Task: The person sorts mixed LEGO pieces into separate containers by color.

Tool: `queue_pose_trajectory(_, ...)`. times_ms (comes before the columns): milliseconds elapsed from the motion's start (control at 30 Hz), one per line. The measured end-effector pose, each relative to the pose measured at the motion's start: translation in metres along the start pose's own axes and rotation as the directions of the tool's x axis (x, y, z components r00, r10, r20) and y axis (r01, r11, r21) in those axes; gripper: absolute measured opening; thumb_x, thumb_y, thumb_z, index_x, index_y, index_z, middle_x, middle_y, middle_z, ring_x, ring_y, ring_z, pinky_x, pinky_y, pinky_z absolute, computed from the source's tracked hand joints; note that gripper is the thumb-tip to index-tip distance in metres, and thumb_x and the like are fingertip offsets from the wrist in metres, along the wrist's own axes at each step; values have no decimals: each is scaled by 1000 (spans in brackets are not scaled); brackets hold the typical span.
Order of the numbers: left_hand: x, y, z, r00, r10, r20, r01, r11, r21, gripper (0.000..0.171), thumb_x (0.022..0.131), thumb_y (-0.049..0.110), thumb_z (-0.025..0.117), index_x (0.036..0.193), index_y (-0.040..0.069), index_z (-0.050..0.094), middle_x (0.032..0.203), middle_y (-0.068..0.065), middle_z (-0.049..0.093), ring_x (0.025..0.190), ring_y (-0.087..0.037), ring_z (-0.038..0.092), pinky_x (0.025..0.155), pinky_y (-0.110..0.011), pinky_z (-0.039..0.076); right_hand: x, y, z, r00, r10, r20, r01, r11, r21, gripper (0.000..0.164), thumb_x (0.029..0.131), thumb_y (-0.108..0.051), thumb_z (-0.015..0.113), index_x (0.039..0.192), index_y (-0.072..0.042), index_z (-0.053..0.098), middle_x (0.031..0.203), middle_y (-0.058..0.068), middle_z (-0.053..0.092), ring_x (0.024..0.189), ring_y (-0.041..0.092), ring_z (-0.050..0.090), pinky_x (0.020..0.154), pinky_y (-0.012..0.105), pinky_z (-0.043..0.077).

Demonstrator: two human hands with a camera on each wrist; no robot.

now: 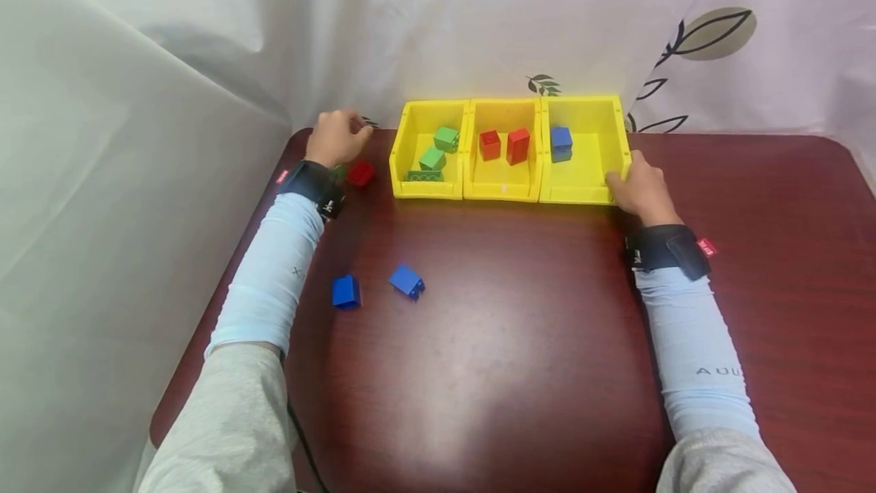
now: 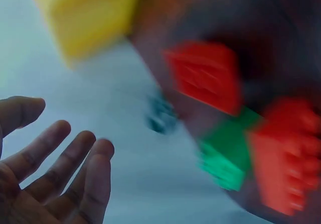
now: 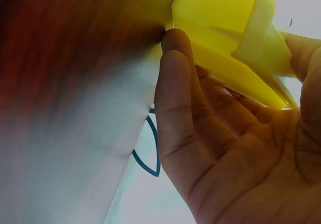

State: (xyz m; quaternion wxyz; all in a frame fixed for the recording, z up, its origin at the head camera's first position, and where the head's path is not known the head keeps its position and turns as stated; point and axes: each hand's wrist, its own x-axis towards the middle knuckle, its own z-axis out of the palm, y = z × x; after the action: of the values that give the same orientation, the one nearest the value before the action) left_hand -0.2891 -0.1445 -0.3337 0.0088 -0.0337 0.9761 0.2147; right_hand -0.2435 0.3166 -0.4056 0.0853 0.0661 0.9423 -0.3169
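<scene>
A pale, leaf-printed sheet (image 1: 479, 29) is hanging behind a dark red desk (image 1: 520, 326), whose near side is running out of the head view. Clock positions are taking each view's centre as the hub. Three yellow bins are standing side by side: the left bin (image 1: 438, 190) at twelve, holding three green blocks (image 1: 433, 159); the middle bin (image 1: 503, 191) between one and two, holding two red bricks (image 1: 518, 147); the right bin (image 1: 582, 194) at two, holding a blue piece (image 1: 561, 138), single or stacked, one cannot tell. Near three o'clock, the right hand (image 1: 643, 190) is gripping the right bin's outer near corner; its fingers are hiding behind the wall in the head view but showing along the outside in the right wrist view. At ten, the left hand (image 1: 337, 138) is hovering released, fingers loosely spread, holding nothing. Near it a red block (image 1: 360, 173) is lying, and a green block (image 2: 233, 148) is barely showing beside the wristband (image 1: 315, 187). The left wrist view is blurring both and revealing a second red block (image 2: 281, 163) at four o'clock. Two blue blocks (image 1: 407, 282) are lying at seven and eight. The bottom edge is cutting off both grey sleeves (image 1: 226, 417).
</scene>
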Motion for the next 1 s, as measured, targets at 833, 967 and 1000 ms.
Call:
queue_pose_trajectory(833,12,-74,29,989,-143,37,138,984,115,38,87,12,64,120,-5,64,121,-30,62,109,-46,59,100,-54,48,2,3,-2,1000,-26,-15,26,999,19,55,99,-25,37,139,11,27,114,33,46,100,45,45,89,57,42)
queue_pose_trajectory(967,14,-75,31,983,-180,25,178,981,77,41,86,14,69,122,-6,63,120,-29,63,109,-44,58,100,-53,49,3,5,-2,1000,-25,-9,25,1000,19,55,99,-26,37,139,11,27,115,33,46,101,46,45,89,58,42)
queue_pose_trajectory(1000,14,-75,31,983,-182,17,181,981,70,40,87,14,69,121,-6,64,120,-28,63,108,-44,59,100,-52,49,3,5,-2,1000,-25,-8,25,999,20,55,100,-26,37,139,11,27,115,33,46,101,46,45,89,57,42)
